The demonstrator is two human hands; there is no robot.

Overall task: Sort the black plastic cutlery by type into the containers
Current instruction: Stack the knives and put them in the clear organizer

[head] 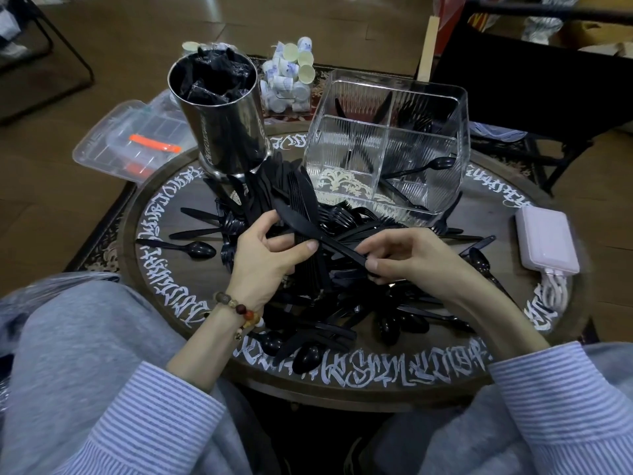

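A heap of black plastic cutlery (329, 296) covers the middle of the round wooden table (534, 365). My left hand (263, 258) grips a bundle of black knives (301, 197), blades pointing away from me. My right hand (407, 258) pinches the handle end of a single black knife (298, 221) that lies across the bundle. A clear divided container (455, 108) stands at the far right with a spoon (428, 166), knives and forks in its compartments. A steel cylinder (226, 125) at the far left holds black wrapped items.
A pink power bank (546, 241) with a white cable lies at the table's right edge. A clear lidded box (126, 142) with an orange item sits off the left. A bag of small paper cups (291, 77) stands behind. Loose spoons (191, 248) lie at left.
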